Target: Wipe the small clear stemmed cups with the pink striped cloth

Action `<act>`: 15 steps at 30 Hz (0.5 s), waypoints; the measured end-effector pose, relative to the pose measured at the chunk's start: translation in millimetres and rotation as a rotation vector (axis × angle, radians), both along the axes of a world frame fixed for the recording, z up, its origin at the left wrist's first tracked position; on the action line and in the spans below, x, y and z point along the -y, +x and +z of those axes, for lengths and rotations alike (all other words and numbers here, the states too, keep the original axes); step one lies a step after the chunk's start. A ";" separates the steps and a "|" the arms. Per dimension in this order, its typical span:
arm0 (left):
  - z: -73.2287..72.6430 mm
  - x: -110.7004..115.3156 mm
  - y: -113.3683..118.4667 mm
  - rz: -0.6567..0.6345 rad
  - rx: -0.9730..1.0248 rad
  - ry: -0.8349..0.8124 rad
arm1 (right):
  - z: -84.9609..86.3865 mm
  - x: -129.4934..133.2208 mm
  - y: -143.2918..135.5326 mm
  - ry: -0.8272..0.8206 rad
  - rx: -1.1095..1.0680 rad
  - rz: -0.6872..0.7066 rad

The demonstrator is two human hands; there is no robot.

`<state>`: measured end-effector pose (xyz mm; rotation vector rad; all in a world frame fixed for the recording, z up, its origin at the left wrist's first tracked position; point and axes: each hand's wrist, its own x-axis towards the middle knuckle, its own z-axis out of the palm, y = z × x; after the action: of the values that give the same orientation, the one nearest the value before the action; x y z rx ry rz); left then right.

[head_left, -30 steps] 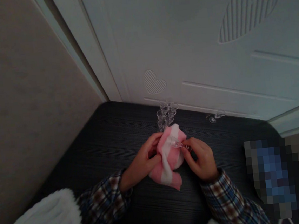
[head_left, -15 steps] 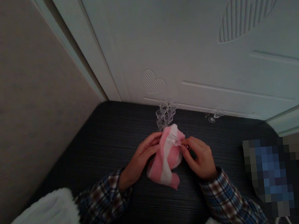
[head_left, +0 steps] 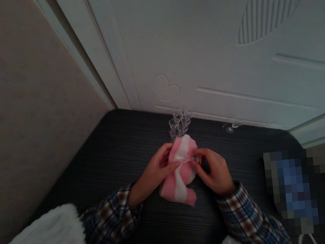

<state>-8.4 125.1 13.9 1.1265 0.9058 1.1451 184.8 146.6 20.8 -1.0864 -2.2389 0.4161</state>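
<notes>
Above the dark table, a pink and white striped cloth (head_left: 173, 188) is gripped by my left hand (head_left: 158, 172), its thumb laid over the front of the cloth. A small clear stemmed glass (head_left: 180, 158) lies sideways against the cloth, its bowl partly covered by the fabric and my left thumb. My right hand (head_left: 214, 168) pinches the glass by its foot end, at the cloth's right side. Just behind the cloth stand several similar small stemmed glasses (head_left: 181, 122) in a tight group.
Another clear glass (head_left: 230, 129) lies near the table's back edge, to the right. A white panel with heart reliefs (head_left: 167, 87) rises behind the dark tabletop (head_left: 110, 150). At right is a blurred-out blue object (head_left: 297, 189).
The glass has moved left into the cloth, following my right hand. My left thumb has come down over the cloth and the glass's bowl.
</notes>
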 end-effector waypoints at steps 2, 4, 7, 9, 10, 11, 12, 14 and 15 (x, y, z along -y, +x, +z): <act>0.1 0.5 -0.1 -0.036 -0.007 -0.018 | -1.1 -0.9 0.7 -0.016 -0.046 -0.038; -0.2 1.3 -0.1 -0.060 -0.009 -0.018 | -2.3 -1.5 1.0 -0.032 -0.065 -0.047; -2.1 2.2 0.0 -0.091 -0.016 0.000 | -5.5 -1.6 1.1 -0.048 -0.086 -0.048; -3.8 2.6 0.2 -0.114 -0.033 0.010 | -8.5 -1.3 1.3 -0.052 -0.130 -0.058; -4.4 2.8 0.3 -0.126 -0.042 0.013 | -9.9 -1.1 1.4 -0.053 -0.159 -0.067; -4.6 3.0 0.5 -0.136 -0.049 0.015 | -10.9 -1.1 1.6 -0.053 -0.182 -0.077; -4.2 3.3 0.6 -0.146 -0.051 0.019 | -11.5 -1.1 1.8 -0.053 -0.194 -0.084; -1.8 3.9 0.9 -0.169 -0.050 0.022 | -10.9 -1.3 2.1 -0.051 -0.175 -0.083; 0.1 4.2 1.0 -0.183 -0.050 0.019 | -9.8 -1.5 2.2 -0.051 -0.154 -0.071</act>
<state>-7.4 120.9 14.0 1.2320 0.8137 0.9811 187.0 148.1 11.0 -1.1176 -2.0596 0.5112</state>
